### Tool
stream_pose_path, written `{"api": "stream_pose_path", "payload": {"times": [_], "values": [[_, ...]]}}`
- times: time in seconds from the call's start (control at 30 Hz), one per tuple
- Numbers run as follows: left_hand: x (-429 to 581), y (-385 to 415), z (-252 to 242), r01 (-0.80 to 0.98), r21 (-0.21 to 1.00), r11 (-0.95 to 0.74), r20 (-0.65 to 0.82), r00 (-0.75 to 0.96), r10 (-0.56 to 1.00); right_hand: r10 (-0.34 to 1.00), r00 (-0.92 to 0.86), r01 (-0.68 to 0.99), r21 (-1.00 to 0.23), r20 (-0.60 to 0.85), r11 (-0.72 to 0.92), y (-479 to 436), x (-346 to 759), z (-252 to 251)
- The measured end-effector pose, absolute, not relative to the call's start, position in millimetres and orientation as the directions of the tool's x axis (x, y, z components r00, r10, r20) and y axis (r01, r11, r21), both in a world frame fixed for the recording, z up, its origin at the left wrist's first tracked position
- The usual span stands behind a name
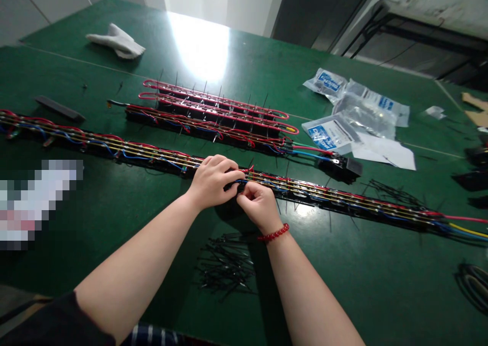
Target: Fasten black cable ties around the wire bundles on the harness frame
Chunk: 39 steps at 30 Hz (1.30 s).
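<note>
Both the left hand (213,181), which grips the wired strip (305,190), and the right hand (262,203), pinched closed with contents hidden, should work gently to spare the wires (465,218).

The bare left hand (216,179) arches palm-down with bent fingers, just beside the bare right hand (260,203), whose fingers curl inward near its thumb

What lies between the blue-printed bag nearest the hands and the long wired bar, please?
A black block and coloured wires lie between the blue-printed bag and the long wired bar, in the head view.
</note>
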<state>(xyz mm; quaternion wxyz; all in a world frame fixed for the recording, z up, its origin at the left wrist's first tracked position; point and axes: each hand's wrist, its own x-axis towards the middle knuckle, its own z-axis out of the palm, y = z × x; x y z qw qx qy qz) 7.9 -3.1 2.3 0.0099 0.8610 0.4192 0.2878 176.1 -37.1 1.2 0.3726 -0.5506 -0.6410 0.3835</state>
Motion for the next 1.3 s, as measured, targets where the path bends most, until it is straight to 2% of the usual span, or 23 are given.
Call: {"api": "stream_pose_path", "payload": {"times": [0.7,0.93,1.13,1.3], "values": [[8.3,-1.5,-2.1,0.729,0.247,-0.639,0.497,0.471,0.729,0.99,-0.129,0.477,-0.872,0.056,0.111,-38.2,175.5,3.1],[8.3,-0.1,-1.9,0.739,0.265,-0.62,0.492,0.449,0.746,0.953,-0.299,0.521,-0.826,0.057,0.213,-41.6,175.0,1.5],[7.9,-1.2,0.1,0.73,0.263,-0.631,0.492,0.461,0.739,0.984,-0.117,0.532,-0.828,0.136,0.178,-40.9,175.5,1.2],[6.9,-1.3,0.1,0.727,0.261,-0.635,0.482,0.472,0.738,0.99,-0.05,0.678,-0.723,0.133,0.132,-40.6,173.5,3.6]]}}
